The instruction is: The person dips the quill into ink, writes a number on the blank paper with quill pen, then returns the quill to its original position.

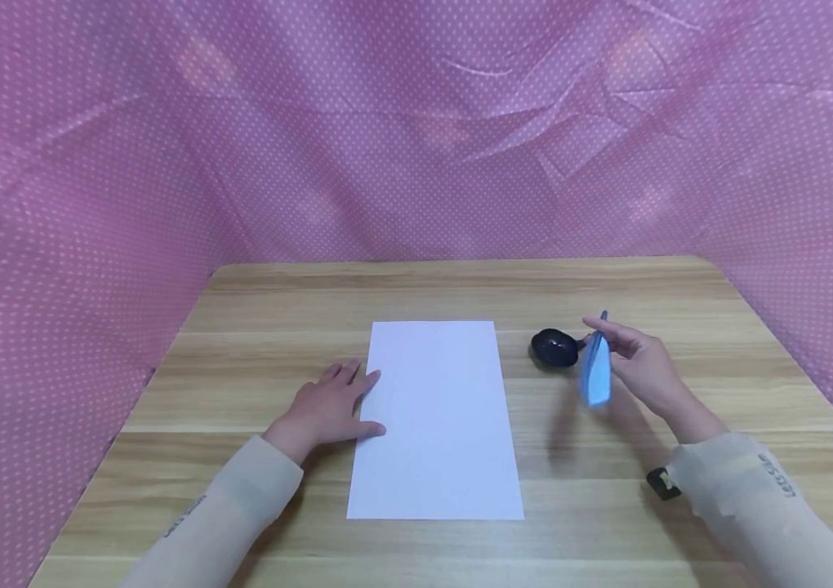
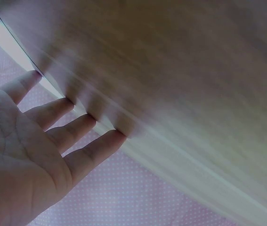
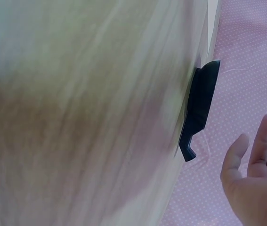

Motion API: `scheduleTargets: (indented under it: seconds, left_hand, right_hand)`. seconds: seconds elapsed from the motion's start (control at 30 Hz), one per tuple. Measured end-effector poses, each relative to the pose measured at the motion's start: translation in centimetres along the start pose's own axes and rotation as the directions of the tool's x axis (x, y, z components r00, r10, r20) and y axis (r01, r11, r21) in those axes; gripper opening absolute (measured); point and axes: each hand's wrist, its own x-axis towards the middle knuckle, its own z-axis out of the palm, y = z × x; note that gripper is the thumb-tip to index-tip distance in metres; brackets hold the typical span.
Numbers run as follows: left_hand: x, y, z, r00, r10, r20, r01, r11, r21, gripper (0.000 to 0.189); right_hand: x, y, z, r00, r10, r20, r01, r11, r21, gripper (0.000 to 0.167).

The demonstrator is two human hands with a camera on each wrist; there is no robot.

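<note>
A white sheet of paper lies flat on the wooden table. My left hand rests at its left edge, fingers spread and thumb on the sheet; the left wrist view shows the fingertips down along the tabletop. To the right of the sheet, my right hand pinches a thin, flat blue object that hangs above the table; its exact kind I cannot tell. Just left of that hand lies a black spoon-like scoop, its short handle partly hidden behind the blue object.
The wooden table has rounded far corners. Pink dotted cloth hangs behind it and along both sides. A small black device shows under the right wrist at the sleeve.
</note>
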Motion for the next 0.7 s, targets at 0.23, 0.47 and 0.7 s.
scheduleTargets:
  seconds: [0.23, 0.47, 0.7]
  left_hand:
    - [0.0, 0.0, 0.0, 1.0, 0.0, 0.0, 0.0, 1.0, 0.001, 0.089]
    - [0.0, 0.0, 0.0, 1.0, -0.001, -0.002, 0.001, 1.0, -0.005, 0.089]
    - [0.0, 0.0, 0.1, 1.0, 0.002, -0.003, -0.002, 1.0, 0.005, 0.088]
  right_hand:
    - [0.0, -0.8, 0.1, 0.998, -0.044, 0.05, 0.038, 0.993, 0.116, 0.048]
    - [-0.3, -1.4, 0.3, 0.988, -0.146, 0.043, 0.144, 0.989, 0.037, 0.043]
    - [-0.2, -0.9, 0.1, 0.989, -0.143, 0.043, 0.138, 0.986, 0.089, 0.04]
